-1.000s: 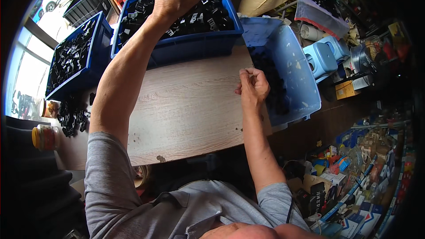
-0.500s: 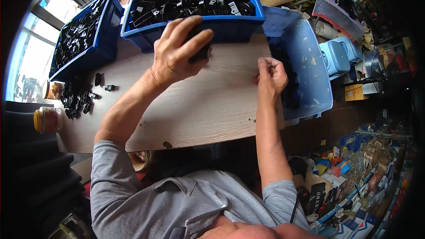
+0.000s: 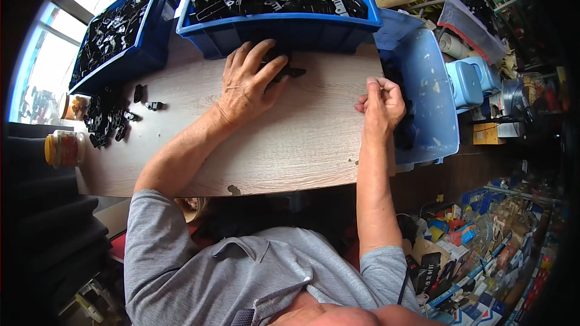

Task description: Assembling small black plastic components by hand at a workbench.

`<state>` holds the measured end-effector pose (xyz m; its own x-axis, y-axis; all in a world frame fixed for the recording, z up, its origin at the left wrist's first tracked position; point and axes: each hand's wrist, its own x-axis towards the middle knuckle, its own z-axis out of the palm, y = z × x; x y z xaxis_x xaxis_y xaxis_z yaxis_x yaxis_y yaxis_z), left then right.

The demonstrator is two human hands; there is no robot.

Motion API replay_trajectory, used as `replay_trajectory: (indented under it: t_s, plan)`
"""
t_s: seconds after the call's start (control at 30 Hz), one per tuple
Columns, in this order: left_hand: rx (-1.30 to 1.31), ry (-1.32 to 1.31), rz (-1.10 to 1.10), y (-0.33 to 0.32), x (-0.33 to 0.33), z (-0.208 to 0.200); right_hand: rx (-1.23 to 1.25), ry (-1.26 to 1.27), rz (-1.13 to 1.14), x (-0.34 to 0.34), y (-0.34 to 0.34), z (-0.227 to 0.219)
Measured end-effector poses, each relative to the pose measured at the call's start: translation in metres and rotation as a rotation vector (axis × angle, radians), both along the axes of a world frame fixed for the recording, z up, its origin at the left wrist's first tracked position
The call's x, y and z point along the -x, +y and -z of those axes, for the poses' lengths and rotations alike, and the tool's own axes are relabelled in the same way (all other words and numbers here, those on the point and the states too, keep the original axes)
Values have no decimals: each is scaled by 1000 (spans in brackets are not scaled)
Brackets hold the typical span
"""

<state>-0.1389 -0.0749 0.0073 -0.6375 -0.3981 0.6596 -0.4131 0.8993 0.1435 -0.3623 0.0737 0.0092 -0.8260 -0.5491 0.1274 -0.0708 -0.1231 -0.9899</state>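
Observation:
My left hand [image 3: 244,84] is low over the table, just in front of the large blue crate. Its fingers curve around a handful of small black clips [image 3: 275,71], mostly hidden under the fingers and palm. One black clip [image 3: 296,72] pokes out at the right of the fingertips, against the tabletop. Near the table's right edge, my right hand [image 3: 383,104] is closed, thumb against the curled fingers. Whatever it may hold does not show.
The large blue crate [image 3: 284,29] is heaped with black clips bearing metal pieces. Another blue crate [image 3: 154,39] stands at the left, near loose clips [image 3: 109,118] and a yellow-lidded jar [image 3: 65,148]. A light-blue bin [image 3: 426,84] adjoins the wooden table [image 3: 290,139] on the right.
My left hand has come down toward the tabletop with the handful of clips, and one clip now shows beyond the fingertips. My right hand stays closed. The whole view has shifted slightly.

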Motion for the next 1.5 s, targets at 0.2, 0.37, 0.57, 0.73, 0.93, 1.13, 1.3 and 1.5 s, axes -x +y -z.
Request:
replay_trajectory:
  t_s: [0.2,0.37,0.57,0.73,0.93,1.13,1.3,1.5]
  plan:
    - [21,63,-42,2,-8,-11,3,-14,4,2,-1,1]
    - [-4,187,8,-4,-18,-16,-27,-58,17,1,-3,1]
    - [-71,231,-7,-14,-13,-4,-45,9,15,12,3,12]
    - [-48,204,21,-18,-15,-6,-37,2,7,15,2,11]
    - [84,303,-44,-18,-19,-26,-41,1,0,14,2,10]
    - [121,314,-224,-37,-21,-67,-82,11,20,11,1,11]
    - [-193,-65,-219,-72,-12,-98,-71,15,22,15,5,12]
    - [-348,-288,-363,-106,12,-107,-68,3,9,14,2,12]
